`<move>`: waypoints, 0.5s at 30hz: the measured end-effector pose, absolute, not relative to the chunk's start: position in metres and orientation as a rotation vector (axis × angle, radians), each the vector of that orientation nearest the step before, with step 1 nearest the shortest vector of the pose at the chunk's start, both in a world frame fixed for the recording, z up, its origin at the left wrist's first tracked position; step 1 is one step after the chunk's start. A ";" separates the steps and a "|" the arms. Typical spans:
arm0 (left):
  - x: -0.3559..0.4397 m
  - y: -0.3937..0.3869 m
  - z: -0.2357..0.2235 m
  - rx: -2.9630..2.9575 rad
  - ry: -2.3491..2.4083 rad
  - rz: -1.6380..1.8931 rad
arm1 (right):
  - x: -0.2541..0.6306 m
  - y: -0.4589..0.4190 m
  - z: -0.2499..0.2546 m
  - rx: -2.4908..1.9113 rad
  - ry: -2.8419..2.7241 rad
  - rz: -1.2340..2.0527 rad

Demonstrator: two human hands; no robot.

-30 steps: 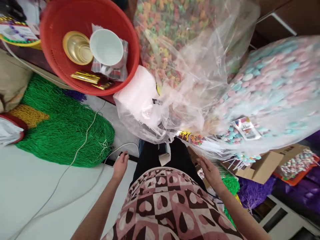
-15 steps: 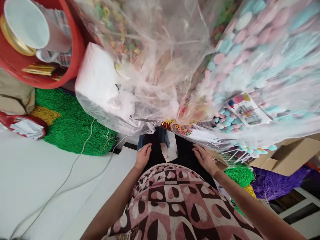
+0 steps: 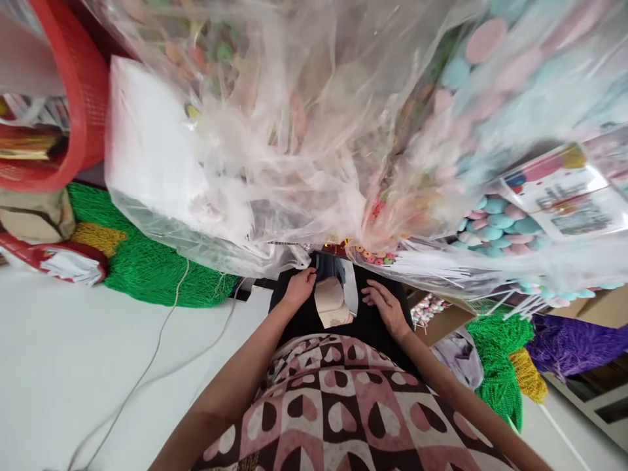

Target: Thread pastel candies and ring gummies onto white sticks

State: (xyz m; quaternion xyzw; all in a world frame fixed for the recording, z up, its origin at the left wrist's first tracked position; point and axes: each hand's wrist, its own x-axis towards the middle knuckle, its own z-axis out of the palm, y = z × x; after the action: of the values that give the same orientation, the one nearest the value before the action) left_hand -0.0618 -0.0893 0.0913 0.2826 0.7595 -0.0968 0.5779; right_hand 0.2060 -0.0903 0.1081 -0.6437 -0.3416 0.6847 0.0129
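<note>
The left hand point(image 3: 300, 288) is over the person's lap, below the clear plastic bag point(image 3: 304, 150), its fingers together and loosely curled and pointing forward and inward; whether the fingertips grip or touch anything cannot be told. The right hand point(image 3: 386, 307) is well apart from it across the lap, fingers loosely spread and slightly bent, pointing inward toward the left hand, with nothing in its hold.

Between the hands, a tan-and-white piece point(image 3: 332, 301) shows against the black trousers point(image 3: 301, 320), its long axis running away from the person's body; what it is cannot be made out. The plastic bag bulges in front of the person, its crumpled lower part sagging toward the lap. It covers a white block point(image 3: 147, 131) at its left.

Right of the bag's middle, thin white sticks point(image 3: 432, 265) lie with their long axis across the person, nearly level, colored rings point(image 3: 370, 254) by their left ends. Farther right, a printed card point(image 3: 574, 190) lies tilted, beside pink and blue candies point(image 3: 495, 226), its long axis rising to the right.
</note>
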 end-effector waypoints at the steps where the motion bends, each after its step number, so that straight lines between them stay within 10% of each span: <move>1: -0.061 -0.090 0.084 0.651 1.753 -0.264 | 0.206 -0.097 0.113 -2.065 -0.970 2.111; 15: -0.027 -0.100 -0.032 0.474 1.759 -0.367 | 0.242 -0.105 0.105 -2.205 -0.716 2.221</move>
State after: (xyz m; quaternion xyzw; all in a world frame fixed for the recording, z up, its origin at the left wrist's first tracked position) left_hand -0.0273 -0.1001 -0.0324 0.2042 0.7583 -0.1582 0.5985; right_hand 0.2424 -0.1053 0.1048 -0.6863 -0.2230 0.6914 -0.0344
